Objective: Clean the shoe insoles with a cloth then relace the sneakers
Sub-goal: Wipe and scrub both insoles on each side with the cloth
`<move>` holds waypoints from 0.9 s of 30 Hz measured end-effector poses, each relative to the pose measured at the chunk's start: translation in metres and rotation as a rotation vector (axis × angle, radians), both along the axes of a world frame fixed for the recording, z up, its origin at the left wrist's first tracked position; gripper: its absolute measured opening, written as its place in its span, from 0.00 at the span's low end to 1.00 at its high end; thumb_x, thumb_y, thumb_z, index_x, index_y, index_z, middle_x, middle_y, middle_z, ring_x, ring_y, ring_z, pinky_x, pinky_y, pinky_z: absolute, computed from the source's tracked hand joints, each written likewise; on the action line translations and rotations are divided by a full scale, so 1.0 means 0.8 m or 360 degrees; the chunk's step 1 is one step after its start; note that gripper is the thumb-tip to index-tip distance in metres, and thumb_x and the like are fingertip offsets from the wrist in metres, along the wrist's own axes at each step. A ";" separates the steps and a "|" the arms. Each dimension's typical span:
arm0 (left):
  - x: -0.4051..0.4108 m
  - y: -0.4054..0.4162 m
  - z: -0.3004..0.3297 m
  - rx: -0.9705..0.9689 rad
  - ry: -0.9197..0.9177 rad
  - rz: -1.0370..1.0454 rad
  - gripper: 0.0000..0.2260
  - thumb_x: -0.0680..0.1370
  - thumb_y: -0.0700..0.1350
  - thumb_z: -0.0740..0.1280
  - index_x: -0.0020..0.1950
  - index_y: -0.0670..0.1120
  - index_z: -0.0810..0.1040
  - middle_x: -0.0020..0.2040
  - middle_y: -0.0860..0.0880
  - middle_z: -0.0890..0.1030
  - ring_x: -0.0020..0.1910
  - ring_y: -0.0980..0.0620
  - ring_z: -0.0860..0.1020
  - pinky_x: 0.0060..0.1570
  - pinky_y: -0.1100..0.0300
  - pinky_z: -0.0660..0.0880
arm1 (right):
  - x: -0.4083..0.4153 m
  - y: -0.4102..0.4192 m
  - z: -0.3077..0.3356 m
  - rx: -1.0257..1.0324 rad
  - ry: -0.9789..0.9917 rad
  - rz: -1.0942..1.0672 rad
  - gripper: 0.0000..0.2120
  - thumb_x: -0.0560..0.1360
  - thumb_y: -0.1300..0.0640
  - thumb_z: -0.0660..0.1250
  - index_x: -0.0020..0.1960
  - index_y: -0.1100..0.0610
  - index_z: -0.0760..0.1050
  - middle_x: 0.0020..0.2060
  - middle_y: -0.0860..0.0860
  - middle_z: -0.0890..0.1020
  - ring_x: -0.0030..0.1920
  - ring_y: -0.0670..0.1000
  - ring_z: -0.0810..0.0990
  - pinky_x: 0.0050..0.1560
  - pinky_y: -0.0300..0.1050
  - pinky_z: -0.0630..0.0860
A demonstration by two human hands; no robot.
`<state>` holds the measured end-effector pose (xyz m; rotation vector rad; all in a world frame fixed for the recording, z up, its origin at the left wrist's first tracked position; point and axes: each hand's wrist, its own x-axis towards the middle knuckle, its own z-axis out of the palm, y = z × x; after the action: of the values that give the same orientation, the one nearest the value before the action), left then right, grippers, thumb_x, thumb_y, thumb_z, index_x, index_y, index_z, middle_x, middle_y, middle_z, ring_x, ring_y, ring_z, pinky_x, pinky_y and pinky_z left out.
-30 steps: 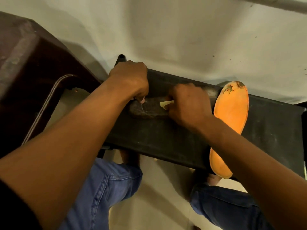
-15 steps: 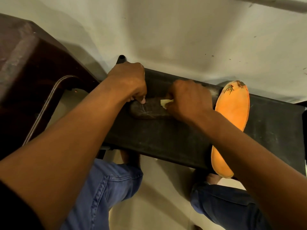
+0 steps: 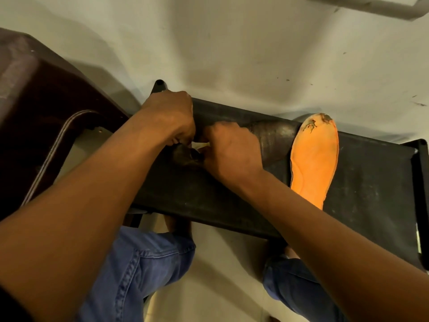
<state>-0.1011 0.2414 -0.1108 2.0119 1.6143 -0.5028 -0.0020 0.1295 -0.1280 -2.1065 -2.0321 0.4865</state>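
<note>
Dark and worn, the insole [image 3: 272, 141] lay across the black tabletop [image 3: 362, 182] at the middle of the frame, its far end touching the orange insole [image 3: 313, 159] to the right. My left hand [image 3: 170, 117] was curled down on its near end, pinning it. My right hand [image 3: 229, 152] was closed round a pale scrap of cloth [image 3: 201, 145], only a sliver of it showing between my hands. I judged the risks small but real: rubbing hard toward my left hand could buckle the insole, and a slip could knock the orange insole, which overhung the tabletop's near edge, onto the floor [image 3: 232, 54]. No sneakers or laces were in sight.
</note>
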 end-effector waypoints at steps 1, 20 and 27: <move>0.000 0.000 -0.001 -0.0038 -0.0007 0.0024 0.11 0.69 0.42 0.81 0.48 0.43 0.84 0.40 0.45 0.86 0.37 0.48 0.86 0.48 0.50 0.84 | 0.006 -0.002 0.004 -0.0020 -0.0060 0.0006 0.11 0.76 0.47 0.71 0.54 0.52 0.79 0.49 0.50 0.81 0.44 0.50 0.79 0.41 0.44 0.76; 0.002 -0.001 0.000 -0.0142 -0.0057 0.0065 0.12 0.71 0.44 0.80 0.50 0.42 0.82 0.41 0.44 0.86 0.39 0.48 0.86 0.51 0.50 0.84 | 0.011 -0.038 0.008 -0.0069 -0.0028 0.0009 0.13 0.75 0.51 0.70 0.58 0.51 0.77 0.52 0.51 0.80 0.48 0.50 0.78 0.46 0.45 0.76; 0.001 -0.003 0.001 -0.0194 -0.0128 0.0091 0.10 0.72 0.43 0.79 0.48 0.40 0.85 0.42 0.43 0.86 0.41 0.48 0.86 0.49 0.51 0.84 | 0.062 -0.014 0.014 -0.0083 -0.0368 -0.0356 0.14 0.75 0.46 0.71 0.55 0.54 0.76 0.49 0.53 0.81 0.48 0.55 0.79 0.42 0.47 0.71</move>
<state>-0.1003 0.2393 -0.1101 1.8676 1.5502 -0.4815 0.0473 0.1180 -0.1170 -2.4856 -1.8770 0.2746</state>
